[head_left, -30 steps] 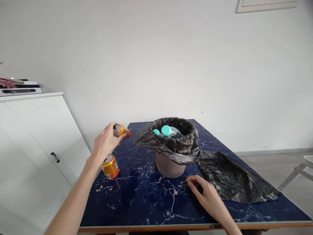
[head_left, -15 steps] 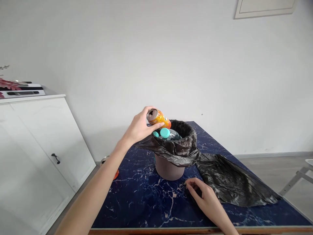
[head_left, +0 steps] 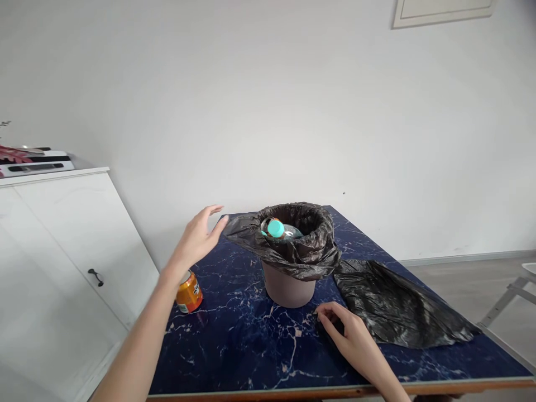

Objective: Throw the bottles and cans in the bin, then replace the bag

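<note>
A dark blue table with pale marble veining and a wooden front edge stands against a plain white wall. To its left is a white cabinet with a small black handle; a framed panel hangs high on the wall at upper right, and grey floor shows at the right.

One small bin stands near the middle of the table, lined with a black bag whose rim folds over the outside. Inside it one bottle with a turquoise cap can be seen, with a bit of orange beside it (too hidden to identify). A second black bag lies flat on the table just right of the bin. One orange can stands upright near the table's left edge, well apart from the bin.

The left hand hangs in the air above the can and left of the bin's rim, fingers spread and holding nothing. The right hand rests on the table in front of the bin, fingers curled onto a dark edge of the flat bag; whether it pinches the plastic cannot be told
</note>
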